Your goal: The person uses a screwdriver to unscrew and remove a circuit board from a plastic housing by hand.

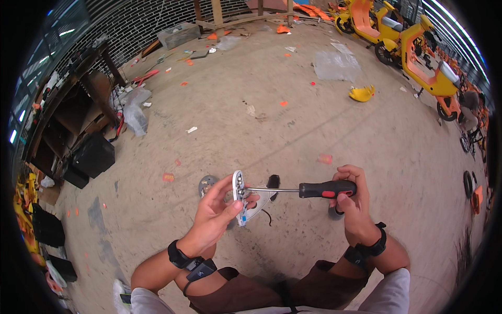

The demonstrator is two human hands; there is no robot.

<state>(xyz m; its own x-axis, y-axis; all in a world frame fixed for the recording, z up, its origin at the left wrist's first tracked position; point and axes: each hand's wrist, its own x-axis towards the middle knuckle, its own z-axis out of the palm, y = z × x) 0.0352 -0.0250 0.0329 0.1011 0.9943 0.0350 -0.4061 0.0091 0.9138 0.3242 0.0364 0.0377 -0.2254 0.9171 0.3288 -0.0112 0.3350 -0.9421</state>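
My left hand [210, 213] is closed around a slim white oval part [237, 180], held on edge with small metal pieces along its open side. In my right hand [356, 209] is a screwdriver [324, 189] with a black and red handle, lying level. Its shaft reaches left to the metal pieces of the white part; the exact contact at the tip is too small to tell. Lower down, behind my hands, are a grey round disc [207, 183] and a black elongated piece [273, 182], partly covered by the shaft.
Yellow and orange scooters [431, 63] line the right side. A yellow curved piece [362, 93] and clear plastic sheeting [337, 66] lie on the concrete floor. At left stand a dark workbench [78, 78] and black boxes [93, 155]. Orange scraps are scattered about.
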